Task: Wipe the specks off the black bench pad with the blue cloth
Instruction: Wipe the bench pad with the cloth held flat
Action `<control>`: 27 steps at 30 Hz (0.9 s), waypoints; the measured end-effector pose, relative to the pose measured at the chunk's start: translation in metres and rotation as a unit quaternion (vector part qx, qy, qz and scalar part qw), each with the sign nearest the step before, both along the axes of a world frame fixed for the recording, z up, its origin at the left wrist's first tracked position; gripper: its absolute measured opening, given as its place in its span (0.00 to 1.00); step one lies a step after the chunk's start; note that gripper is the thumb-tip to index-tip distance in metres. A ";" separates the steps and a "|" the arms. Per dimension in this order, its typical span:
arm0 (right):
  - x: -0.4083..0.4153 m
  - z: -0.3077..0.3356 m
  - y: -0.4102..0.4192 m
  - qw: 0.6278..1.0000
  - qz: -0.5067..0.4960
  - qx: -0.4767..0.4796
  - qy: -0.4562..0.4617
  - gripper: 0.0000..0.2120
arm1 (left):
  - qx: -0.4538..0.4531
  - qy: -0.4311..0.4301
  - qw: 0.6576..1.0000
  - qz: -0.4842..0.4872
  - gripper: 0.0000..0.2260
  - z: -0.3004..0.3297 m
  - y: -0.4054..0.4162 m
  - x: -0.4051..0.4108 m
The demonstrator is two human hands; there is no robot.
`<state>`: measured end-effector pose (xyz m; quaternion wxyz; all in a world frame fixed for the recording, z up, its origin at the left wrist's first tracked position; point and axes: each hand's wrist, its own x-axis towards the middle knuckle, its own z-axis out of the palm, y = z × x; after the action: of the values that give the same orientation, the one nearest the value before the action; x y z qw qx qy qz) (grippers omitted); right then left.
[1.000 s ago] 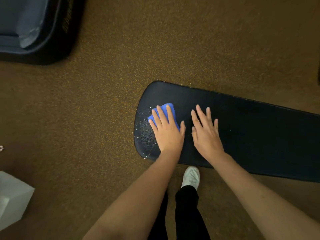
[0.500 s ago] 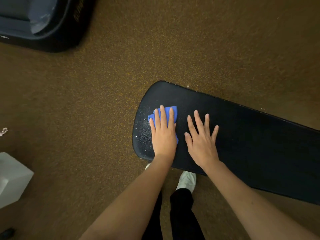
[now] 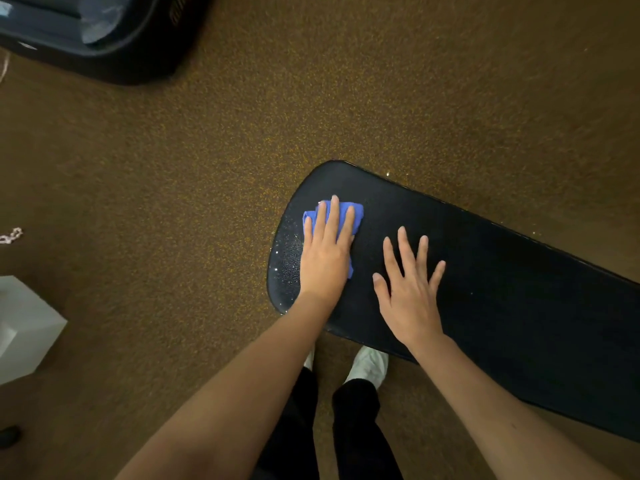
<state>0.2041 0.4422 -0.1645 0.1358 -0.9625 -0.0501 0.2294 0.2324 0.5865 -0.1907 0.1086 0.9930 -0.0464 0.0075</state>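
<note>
Now the blue cloth [image 3: 341,216] sits slightly farther up the pad [image 3: 502,289].

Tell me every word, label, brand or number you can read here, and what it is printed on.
Gold lettering on the rim of the dark object at top left: too blurred and tilted to read.
Black bench pad: no text visible.
Blue cloth under the left hand: no text visible.
White box at left: no text visible.

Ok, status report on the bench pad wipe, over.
Left hand flat on blue cloth, pressing it to black bench pad. Right hand open, bracing pad. Specks remain at rounded end. Nothing in the way.
</note>
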 end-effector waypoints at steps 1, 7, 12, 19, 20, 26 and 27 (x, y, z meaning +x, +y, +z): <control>0.000 0.000 0.000 1.000 0.002 0.001 0.000 0.29 | 0.002 -0.007 1.000 0.005 0.31 0.000 0.005 0.009; -0.001 -0.001 -0.001 1.000 0.001 0.006 0.000 0.29 | -0.003 -0.021 0.985 0.173 0.26 -0.002 0.007 0.041; -0.001 -0.001 -0.001 1.000 0.003 0.006 -0.004 0.29 | -0.003 -0.022 1.000 -0.001 0.31 -0.002 -0.002 0.010; -0.001 -0.001 -0.002 1.000 0.002 0.012 -0.003 0.28 | -0.019 -0.022 0.982 0.186 0.21 -0.009 0.019 0.046; -0.001 -0.001 -0.002 1.000 0.002 0.011 -0.001 0.29 | -0.023 -0.025 0.978 0.207 0.19 -0.009 0.015 0.040; 0.001 0.001 -0.001 1.000 0.007 0.000 0.010 0.29 | 0.007 -0.036 0.997 0.067 0.26 -0.005 0.010 0.001; 0.001 0.002 -0.002 1.000 0.009 0.003 0.012 0.29 | 0.009 -0.039 0.997 0.067 0.28 -0.006 0.016 0.008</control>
<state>0.2050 0.4402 -0.1627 0.1378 -0.9588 -0.0576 0.2415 0.2406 0.6029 -0.1969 0.0972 0.9937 0.0158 0.0528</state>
